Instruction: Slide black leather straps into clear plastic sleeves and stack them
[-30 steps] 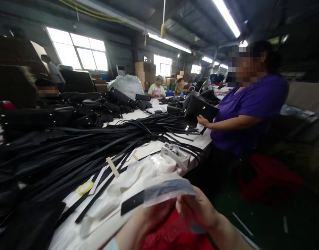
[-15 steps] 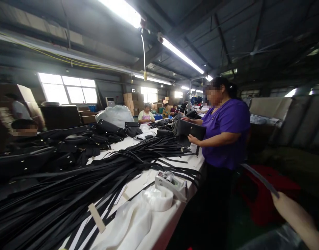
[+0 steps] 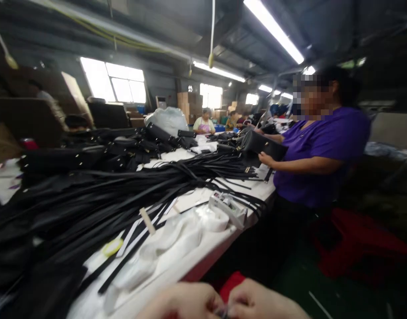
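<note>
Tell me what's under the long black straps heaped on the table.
White tabletop shows beside the black straps and in gaps near their right ends. Whatever lies beneath the thick middle is covered and can't be seen.

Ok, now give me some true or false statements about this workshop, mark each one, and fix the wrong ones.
1. The left hand and right hand meet at a small dark item. True, though what it is can't be told.
2. The yellow ring is in the left hand. False: the yellow ring lies on the table.
3. The person in purple holds a black bag. True.
4. The red stool stands on the table. False: the red stool is on the floor.
5. Many black straps lie heaped on the table. True.
</note>
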`<state>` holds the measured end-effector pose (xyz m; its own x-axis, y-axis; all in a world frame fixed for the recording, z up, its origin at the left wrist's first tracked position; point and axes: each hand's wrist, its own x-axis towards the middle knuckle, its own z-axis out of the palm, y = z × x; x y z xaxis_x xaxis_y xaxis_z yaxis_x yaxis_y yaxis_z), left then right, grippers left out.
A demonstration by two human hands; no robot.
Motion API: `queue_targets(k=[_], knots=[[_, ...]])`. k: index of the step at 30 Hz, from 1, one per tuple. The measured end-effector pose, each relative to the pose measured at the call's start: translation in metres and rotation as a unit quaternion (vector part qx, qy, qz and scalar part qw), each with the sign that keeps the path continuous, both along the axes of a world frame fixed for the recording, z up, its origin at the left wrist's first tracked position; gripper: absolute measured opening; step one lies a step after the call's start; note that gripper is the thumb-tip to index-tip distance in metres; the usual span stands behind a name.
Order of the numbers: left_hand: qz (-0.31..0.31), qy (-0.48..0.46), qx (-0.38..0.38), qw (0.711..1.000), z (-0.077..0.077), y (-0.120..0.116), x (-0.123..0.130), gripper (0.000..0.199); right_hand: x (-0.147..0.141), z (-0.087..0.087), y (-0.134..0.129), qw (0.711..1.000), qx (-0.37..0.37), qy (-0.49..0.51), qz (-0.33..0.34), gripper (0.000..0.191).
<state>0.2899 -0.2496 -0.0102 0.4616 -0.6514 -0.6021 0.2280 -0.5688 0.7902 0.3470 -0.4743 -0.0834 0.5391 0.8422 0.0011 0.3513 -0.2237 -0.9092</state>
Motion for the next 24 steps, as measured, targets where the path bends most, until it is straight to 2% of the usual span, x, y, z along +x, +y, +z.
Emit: queue_targets(k=[2,5,7,10,13,19,24], knots=[[0.032,0.061,-0.025,0.997,-0.014,0.019,-0.004,0.029,0.005,0.007,-0.013,0.999,-0.023,0.023,0.026,0.043],[0.038,0.113,-0.053,0.991,-0.028,0.056,-0.012,0.032,0.027,0.013,-0.028,0.997,-0.051,0.06,-0.004,0.046],[0.059,0.119,-0.063,0.989,-0.028,0.078,-0.017,0.034,0.042,0.013,-0.035,0.993,-0.079,0.089,-0.013,0.046],[0.08,0.137,-0.053,0.986,-0.02,0.1,-0.023,0.036,0.055,0.012,-0.046,0.991,-0.096,0.09,-0.03,0.047],[0.094,0.154,-0.04,0.983,-0.017,0.113,-0.03,0.035,0.066,0.009,-0.057,0.992,-0.097,0.058,-0.055,0.047],[0.125,0.172,-0.03,0.977,-0.033,0.137,-0.046,0.041,0.089,-0.004,-0.074,0.985,-0.124,0.033,-0.112,0.04],[0.154,0.177,-0.039,0.971,-0.032,0.138,-0.048,0.049,0.097,-0.008,-0.076,0.985,-0.13,0.025,-0.112,0.042]])
